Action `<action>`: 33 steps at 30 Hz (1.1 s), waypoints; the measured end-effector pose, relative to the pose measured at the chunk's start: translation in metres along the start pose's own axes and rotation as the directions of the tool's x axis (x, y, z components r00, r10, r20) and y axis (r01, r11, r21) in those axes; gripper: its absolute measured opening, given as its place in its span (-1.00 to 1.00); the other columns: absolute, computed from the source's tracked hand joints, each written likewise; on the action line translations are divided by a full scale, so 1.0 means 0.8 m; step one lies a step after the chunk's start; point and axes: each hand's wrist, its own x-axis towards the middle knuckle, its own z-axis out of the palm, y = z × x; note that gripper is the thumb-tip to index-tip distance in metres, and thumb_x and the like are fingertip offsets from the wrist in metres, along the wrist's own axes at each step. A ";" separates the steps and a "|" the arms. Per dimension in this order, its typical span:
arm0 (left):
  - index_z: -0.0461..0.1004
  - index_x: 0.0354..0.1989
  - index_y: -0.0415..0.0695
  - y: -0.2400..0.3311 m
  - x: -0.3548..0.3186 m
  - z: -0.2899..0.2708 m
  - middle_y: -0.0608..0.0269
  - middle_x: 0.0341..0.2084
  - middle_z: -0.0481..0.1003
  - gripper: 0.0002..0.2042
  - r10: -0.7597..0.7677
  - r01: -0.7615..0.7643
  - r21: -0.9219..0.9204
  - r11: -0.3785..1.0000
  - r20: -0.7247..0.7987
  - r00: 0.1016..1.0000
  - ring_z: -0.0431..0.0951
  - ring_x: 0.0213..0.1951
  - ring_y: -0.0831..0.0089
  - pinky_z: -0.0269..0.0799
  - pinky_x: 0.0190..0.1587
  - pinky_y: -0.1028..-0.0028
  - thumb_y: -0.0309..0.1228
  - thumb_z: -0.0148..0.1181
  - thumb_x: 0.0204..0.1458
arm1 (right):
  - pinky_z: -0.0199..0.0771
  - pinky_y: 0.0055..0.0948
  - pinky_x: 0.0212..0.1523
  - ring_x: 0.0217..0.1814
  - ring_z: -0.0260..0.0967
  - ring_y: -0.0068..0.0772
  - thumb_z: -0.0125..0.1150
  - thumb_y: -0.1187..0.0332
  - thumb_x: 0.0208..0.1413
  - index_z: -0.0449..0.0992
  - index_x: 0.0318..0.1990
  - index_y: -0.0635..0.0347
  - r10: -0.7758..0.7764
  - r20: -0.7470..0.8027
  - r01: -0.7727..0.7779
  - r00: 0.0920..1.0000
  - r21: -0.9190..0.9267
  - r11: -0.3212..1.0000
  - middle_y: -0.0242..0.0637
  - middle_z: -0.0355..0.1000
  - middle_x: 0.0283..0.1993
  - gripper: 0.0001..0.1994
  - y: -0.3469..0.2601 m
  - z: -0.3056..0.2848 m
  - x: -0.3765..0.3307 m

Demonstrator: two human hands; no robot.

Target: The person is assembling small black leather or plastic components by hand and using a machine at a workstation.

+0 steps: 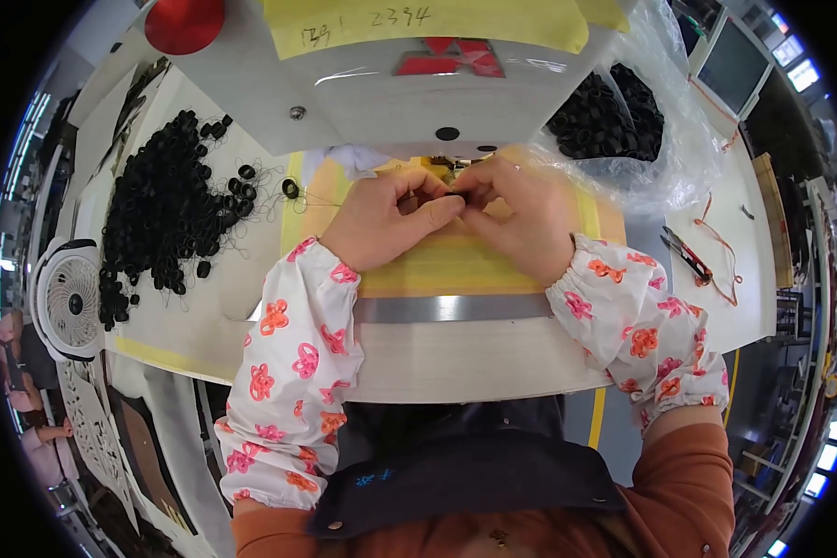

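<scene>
My left hand (381, 219) and my right hand (521, 219) meet fingertip to fingertip under the white sewing machine head (391, 88). Together they pinch a small black band (454, 195) just in front of the needle area; most of it is hidden by my fingers. Both hands rest on a yellow work surface (456, 265) on the machine bed. Both forearms wear white sleeve covers with orange and pink flowers.
A large heap of black bands (158, 214) lies on the table to the left, with loose ones near it. A clear plastic bag of black bands (614, 116) sits at the right. Thread snips (688, 256) lie at the right, a small white fan (70, 298) at far left.
</scene>
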 end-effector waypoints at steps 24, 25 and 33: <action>0.45 -0.43 -0.25 0.001 0.013 0.011 0.24 -0.64 0.45 -0.77 0.074 -0.064 0.098 0.993 -0.106 0.992 0.41 -0.60 0.57 0.30 -0.52 0.57 -0.32 0.19 -0.15 | 0.37 -0.49 -0.48 -0.52 0.35 -0.33 0.19 0.55 -0.24 0.36 -0.42 0.32 0.167 -0.002 -0.167 0.986 -0.007 0.986 -0.17 0.37 -0.53 -0.83 0.009 -0.008 0.010; 0.45 -0.41 -0.23 -0.006 0.014 0.013 0.23 -0.62 0.46 -0.78 0.157 -0.124 0.192 0.974 -0.169 0.973 0.42 -0.59 0.52 0.31 -0.51 0.55 -0.33 0.19 -0.16 | 0.37 -0.49 -0.48 -0.53 0.34 -0.35 0.19 0.55 -0.25 0.37 -0.44 0.33 0.233 0.003 -0.233 0.972 -0.018 0.972 -0.18 0.37 -0.54 -0.84 0.011 -0.008 0.011; 0.47 -0.42 -0.19 -0.006 0.025 0.022 0.21 -0.62 0.48 -0.81 0.163 -0.035 0.410 0.911 -0.281 0.946 0.46 -0.58 0.37 0.34 -0.48 0.46 -0.35 0.14 -0.18 | 0.33 -0.46 -0.51 -0.54 0.33 -0.32 0.20 0.52 -0.24 0.41 -0.52 0.32 0.063 -0.080 -0.079 0.995 -0.210 0.974 -0.18 0.37 -0.56 -0.90 0.024 -0.009 0.015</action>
